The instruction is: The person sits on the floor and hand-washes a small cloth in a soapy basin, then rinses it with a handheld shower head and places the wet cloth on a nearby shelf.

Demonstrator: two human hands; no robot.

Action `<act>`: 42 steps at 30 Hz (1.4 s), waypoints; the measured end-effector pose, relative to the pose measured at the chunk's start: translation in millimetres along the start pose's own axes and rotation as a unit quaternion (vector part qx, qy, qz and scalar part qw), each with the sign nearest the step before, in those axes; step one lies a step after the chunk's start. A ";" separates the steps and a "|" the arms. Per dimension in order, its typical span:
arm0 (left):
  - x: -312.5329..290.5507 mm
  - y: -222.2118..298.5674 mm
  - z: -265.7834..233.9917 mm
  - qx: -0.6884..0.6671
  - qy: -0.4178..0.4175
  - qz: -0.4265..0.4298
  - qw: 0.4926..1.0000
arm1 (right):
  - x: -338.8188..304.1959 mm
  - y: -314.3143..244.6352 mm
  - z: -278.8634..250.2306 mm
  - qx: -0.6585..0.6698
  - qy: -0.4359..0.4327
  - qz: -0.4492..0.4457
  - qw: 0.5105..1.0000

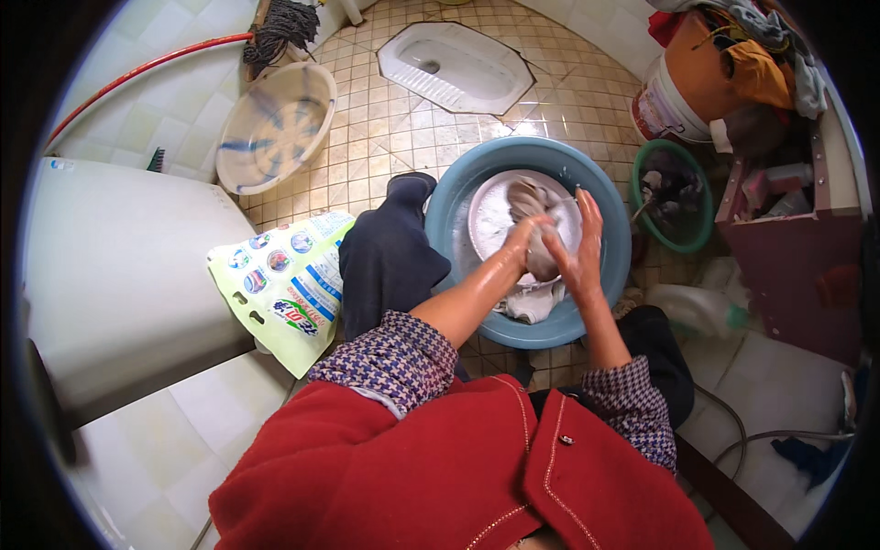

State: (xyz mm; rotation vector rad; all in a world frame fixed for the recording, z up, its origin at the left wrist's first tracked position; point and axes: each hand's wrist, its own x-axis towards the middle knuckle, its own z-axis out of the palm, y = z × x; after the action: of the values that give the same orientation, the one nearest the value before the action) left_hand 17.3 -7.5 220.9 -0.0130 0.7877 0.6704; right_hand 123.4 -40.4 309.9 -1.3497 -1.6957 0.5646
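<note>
A small wet greyish-beige cloth [543, 260] is bunched between my hands, above a pale pink basin [487, 218] with suds in it. My left hand [527, 243] is closed on the cloth. With fingers stretched out, my right hand [579, 246] lies along the cloth's right side, its thumb near the cloth. More of the beige fabric [527, 197] hangs or lies just beyond the hands, inside the pink basin. The pink basin sits within a larger blue tub [612, 266]. At the tub's near side lies a white cloth [532, 302]. Both hands look wet.
Left of the tub stand a green detergent bag [284, 280] and a grey box-shaped appliance [137, 284]. A beige basin [275, 128] leans on the wall. On the right are a green basin [674, 234] with dark laundry and a maroon cabinet [797, 266]. A squat toilet [467, 69] lies ahead.
</note>
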 end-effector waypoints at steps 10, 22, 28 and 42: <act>-30.8 -27.0 58.9 -0.153 0.073 0.155 0.973 | -25.5 15.7 30.8 0.247 0.214 0.224 0.918; -40.2 -13.9 54.2 0.470 0.015 0.569 0.675 | -3.3 41.4 40.2 0.700 0.108 0.447 0.547; -35.6 13.1 37.9 0.398 0.002 0.540 0.741 | 2.1 73.6 61.9 0.505 -0.091 0.552 0.658; -37.8 42.6 23.3 0.060 -0.167 0.116 0.977 | 9.2 1.2 -22.9 0.430 -0.173 0.245 0.852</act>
State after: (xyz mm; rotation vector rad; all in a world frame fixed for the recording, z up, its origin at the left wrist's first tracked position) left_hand -10.8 11.3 272.3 0.2993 0.5069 0.8192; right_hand 143.0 -35.2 324.0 -1.0026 -1.0613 1.7122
